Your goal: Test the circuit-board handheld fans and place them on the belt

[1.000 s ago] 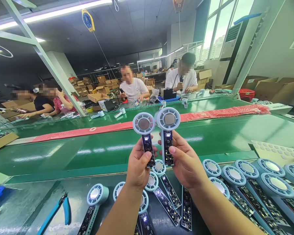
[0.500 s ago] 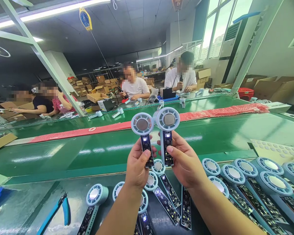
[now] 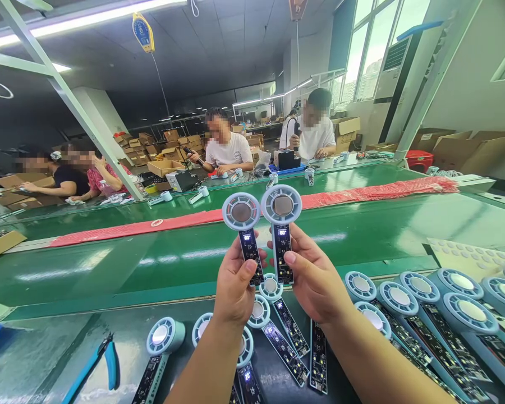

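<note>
Two light-blue handheld fans are held upright side by side above the bench, their round heads up and bare circuit boards facing me. My left hand (image 3: 238,275) is closed round the handle of the left fan (image 3: 241,211), thumb on its board. The right fan (image 3: 281,205) is gripped the same way by my right hand (image 3: 313,272). A small lit display reading about 80 shows on each board. The heads are nearly touching. Below and between my forearms lie several similar fans (image 3: 285,352), partly hidden by my arms.
Pliers with blue handles (image 3: 113,365) lie at the left beside a single fan (image 3: 163,336). Many fans (image 3: 471,314) crowd the bench's right side, near a sheet of round stickers (image 3: 467,253). Beyond the green conveyor (image 3: 109,264), with its red wrap strip (image 3: 185,220), several people sit working.
The right fan has turned slightly and come closer to the left one. Across the conveyor, two co-workers have raised the tools in their hands.
</note>
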Demonstrator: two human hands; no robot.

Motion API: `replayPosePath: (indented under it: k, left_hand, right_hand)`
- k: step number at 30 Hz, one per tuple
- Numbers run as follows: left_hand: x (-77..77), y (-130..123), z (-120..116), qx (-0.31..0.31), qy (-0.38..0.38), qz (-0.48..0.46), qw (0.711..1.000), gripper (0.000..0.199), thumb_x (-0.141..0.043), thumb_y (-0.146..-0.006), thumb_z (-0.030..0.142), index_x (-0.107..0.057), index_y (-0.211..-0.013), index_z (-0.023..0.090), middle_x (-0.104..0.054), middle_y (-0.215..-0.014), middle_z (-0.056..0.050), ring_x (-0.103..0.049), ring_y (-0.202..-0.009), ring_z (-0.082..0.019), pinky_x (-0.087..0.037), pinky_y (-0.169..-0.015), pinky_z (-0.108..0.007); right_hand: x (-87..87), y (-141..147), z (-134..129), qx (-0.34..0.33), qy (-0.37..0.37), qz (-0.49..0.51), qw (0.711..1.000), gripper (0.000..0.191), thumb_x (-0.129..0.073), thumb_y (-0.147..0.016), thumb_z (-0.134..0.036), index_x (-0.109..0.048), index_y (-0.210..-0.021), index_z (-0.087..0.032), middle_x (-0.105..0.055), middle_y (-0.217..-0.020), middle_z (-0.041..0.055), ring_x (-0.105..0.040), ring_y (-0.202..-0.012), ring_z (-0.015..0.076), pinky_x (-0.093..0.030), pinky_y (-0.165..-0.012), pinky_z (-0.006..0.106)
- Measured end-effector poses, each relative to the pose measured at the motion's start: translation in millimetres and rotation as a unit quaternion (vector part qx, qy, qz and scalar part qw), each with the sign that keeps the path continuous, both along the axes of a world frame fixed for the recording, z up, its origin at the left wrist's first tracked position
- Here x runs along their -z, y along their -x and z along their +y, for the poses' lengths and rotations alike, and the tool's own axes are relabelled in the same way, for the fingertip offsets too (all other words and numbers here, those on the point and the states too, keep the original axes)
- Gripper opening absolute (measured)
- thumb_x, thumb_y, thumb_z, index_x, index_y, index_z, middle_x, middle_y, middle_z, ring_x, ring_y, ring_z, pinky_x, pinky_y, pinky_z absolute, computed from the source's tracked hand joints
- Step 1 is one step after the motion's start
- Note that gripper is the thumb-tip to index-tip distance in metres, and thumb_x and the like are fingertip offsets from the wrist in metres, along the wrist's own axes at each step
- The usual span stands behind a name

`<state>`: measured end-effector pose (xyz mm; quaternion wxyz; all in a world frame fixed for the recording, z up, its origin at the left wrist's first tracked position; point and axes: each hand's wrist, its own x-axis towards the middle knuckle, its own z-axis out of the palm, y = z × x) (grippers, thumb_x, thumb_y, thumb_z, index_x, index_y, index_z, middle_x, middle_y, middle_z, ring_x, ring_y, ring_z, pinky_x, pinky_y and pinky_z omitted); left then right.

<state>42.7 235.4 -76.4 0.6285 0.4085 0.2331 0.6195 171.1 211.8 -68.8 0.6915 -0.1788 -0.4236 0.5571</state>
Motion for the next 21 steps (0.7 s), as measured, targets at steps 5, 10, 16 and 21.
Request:
replayPosePath:
  k: [5, 10, 16, 21]
  left_hand:
    - [1.5, 0.2, 1.5, -0.008, -0.009, 0.006, 1.0, 0.056, -0.09, -0.058, 0.041, -0.071, -0.106, 0.021, -0.07, -0.083, -0.003, -0.065, -0.075, -0.014, -0.054, -0.072, -0.024]
    - [2.3, -1.3, 1.9, -0.003, -0.01, 0.003, 1.0, 0.052, -0.09, -0.06, 0.04, -0.072, -0.105, 0.022, -0.07, -0.08, -0.003, -0.064, -0.075, -0.013, -0.054, -0.072, -0.024]
    - [3.2, -0.6, 2.7, -0.009, -0.008, 0.003, 1.0, 0.049, -0.089, -0.061, 0.039, -0.072, -0.105, 0.023, -0.07, -0.086, -0.003, -0.063, -0.076, -0.013, -0.055, -0.073, -0.026]
    - [3.4, -0.8, 1.7, -0.015, -0.007, 0.009, 1.0, 0.054, -0.089, -0.059, 0.039, -0.069, -0.106, 0.022, -0.069, -0.097, -0.004, -0.064, -0.079, -0.015, -0.056, -0.076, -0.029]
  right_hand:
    - [-1.0, 1.2, -0.8, 0.004, 0.003, 0.002, 1.0, 0.042, -0.078, -0.078, -0.031, -0.068, -0.119, -0.035, -0.066, -0.116, 0.0016, -0.058, -0.114, 0.0221, -0.042, -0.107, 0.044]
    - [-3.3, 1.1, -2.4, -0.004, 0.003, 0.001, 1.0, 0.041, -0.077, -0.078, -0.029, -0.069, -0.118, -0.034, -0.066, -0.116, 0.0015, -0.059, -0.113, 0.0214, -0.044, -0.105, 0.042]
    - [-1.9, 0.9, -2.3, 0.006, 0.02, -0.001, 1.0, 0.042, -0.078, -0.076, -0.029, -0.069, -0.117, -0.035, -0.067, -0.114, 0.0007, -0.06, -0.109, 0.0209, -0.04, -0.11, 0.045]
    - [-1.2, 0.4, -2.4, 0.012, 0.029, -0.001, 1.0, 0.045, -0.078, -0.075, -0.029, -0.068, -0.118, -0.031, -0.066, -0.113, 0.0018, -0.061, -0.108, 0.021, -0.039, -0.111, 0.045]
